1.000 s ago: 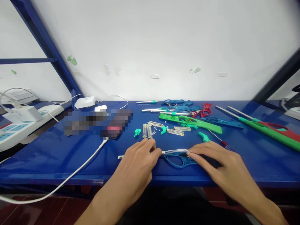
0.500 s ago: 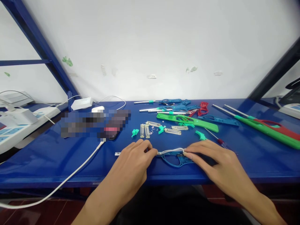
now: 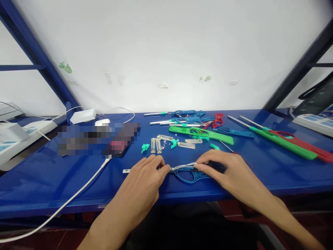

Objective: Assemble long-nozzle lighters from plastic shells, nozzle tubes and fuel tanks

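A blue lighter half-shell (image 3: 187, 176) with a finger loop lies at the front of the table, its inside facing up. My left hand (image 3: 145, 182) is closed over the metal tube (image 3: 126, 171) that runs out to the left. White wires (image 3: 184, 165) lie along the shell. With thumb and forefinger, my right hand (image 3: 229, 170) pinches the right end of these wires above the handle; its grip partly hides that end. Beyond my hands are several clear fuel tanks (image 3: 186, 145) and small green triggers (image 3: 145, 148).
Opened blue lighters (image 3: 192, 118), a green shell (image 3: 218, 136) and a red piece (image 3: 218, 120) lie at the back. Whole green (image 3: 288, 142) and red (image 3: 301, 144) lighters lie right. A phone (image 3: 125, 137) with a white cable (image 3: 78, 194) lies left.
The view has shifted, so the things on the table appear further left. Both hands keep nearly the same hold on the lighter tube and wires.
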{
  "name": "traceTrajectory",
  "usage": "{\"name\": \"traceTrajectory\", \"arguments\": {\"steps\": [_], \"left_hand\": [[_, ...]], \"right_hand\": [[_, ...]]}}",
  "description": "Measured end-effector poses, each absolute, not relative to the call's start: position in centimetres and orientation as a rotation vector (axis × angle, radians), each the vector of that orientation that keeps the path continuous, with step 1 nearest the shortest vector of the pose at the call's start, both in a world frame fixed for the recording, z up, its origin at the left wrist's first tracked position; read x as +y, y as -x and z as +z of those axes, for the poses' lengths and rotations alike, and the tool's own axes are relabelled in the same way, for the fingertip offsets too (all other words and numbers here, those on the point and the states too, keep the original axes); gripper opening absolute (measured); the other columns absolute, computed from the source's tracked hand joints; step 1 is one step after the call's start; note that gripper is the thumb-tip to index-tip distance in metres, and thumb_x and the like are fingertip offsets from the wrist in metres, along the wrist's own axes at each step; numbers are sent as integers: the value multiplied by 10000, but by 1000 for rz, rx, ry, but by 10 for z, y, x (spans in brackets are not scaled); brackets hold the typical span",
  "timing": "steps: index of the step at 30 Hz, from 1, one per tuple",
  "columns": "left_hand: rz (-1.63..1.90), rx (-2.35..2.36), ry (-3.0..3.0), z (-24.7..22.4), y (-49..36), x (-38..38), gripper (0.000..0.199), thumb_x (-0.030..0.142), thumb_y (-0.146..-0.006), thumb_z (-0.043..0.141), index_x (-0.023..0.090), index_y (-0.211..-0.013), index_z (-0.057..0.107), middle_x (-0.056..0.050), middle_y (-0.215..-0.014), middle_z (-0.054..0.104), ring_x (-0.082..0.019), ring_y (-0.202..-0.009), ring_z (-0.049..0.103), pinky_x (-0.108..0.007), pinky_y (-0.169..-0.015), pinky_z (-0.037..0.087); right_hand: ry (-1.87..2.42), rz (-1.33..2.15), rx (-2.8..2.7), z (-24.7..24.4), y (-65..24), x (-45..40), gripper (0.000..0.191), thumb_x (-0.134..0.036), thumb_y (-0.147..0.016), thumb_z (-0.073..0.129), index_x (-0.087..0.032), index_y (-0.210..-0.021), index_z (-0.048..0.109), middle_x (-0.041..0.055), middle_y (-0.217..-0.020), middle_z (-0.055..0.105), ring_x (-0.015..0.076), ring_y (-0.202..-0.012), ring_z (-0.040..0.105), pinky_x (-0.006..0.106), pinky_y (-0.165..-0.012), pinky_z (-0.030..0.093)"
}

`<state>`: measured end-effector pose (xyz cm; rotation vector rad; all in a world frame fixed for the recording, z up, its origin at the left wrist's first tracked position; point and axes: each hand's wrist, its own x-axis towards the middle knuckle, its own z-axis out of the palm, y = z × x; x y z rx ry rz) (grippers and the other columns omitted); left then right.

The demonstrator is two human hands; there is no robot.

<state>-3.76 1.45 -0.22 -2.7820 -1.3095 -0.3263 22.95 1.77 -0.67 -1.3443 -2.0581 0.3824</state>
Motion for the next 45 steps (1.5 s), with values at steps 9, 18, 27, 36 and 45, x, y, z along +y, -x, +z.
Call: {"name": "traceTrajectory", "arguments": {"steps": [9, 18, 27, 36, 45], "left_hand": [[-384, -1317, 2796, -6, 40, 16, 590, -146, -817, 389, 228, -1162, 688, -57, -1121, 659, -244, -966, 640, -385, -812, 549], [-375, -1325, 2792, -6, 39, 14, 590, -152, -811, 381, 205, -1164, 690, -72, -1133, 652, -253, -971, 645, -402, -823, 554], [-398, -1330, 2805, -5, 37, 15, 578, -147, -820, 373, 193, -1156, 699, -77, -1118, 650, -264, -985, 651, -423, -833, 572], [-471, -1290, 2804, -11, 39, 15, 585, -146, -818, 378, 212, -1168, 680, -74, -1131, 649, -260, -993, 645, -423, -841, 575], [-476, -1289, 2794, -10, 38, 15, 584, -151, -799, 369, 195, -1140, 694, -86, -1121, 653, -271, -988, 649, -443, -841, 585]], "right_hand": [[1432, 521, -2204, 16, -231, 26, 289, -480, -991, 621, -273, -857, 771, -2, -849, 772, 186, -765, 694, 310, -709, 510], [1445, 541, -2139, 14, -224, 17, 371, -495, -1045, 508, -257, -817, 678, -28, -770, 718, 164, -680, 620, 299, -655, 466], [1440, 256, -2051, 1, -236, 7, 245, -508, -994, 626, -300, -1028, 751, -7, -908, 758, 190, -819, 685, 325, -743, 512], [1186, 87, -2241, -12, -228, -21, 84, -360, -1005, 664, -301, -964, 708, -13, -944, 735, 196, -878, 656, 346, -827, 515], [1255, 47, -2099, -20, -236, -12, 92, -326, -1001, 669, -303, -962, 749, -7, -966, 739, 187, -906, 697, 313, -845, 546]]}}
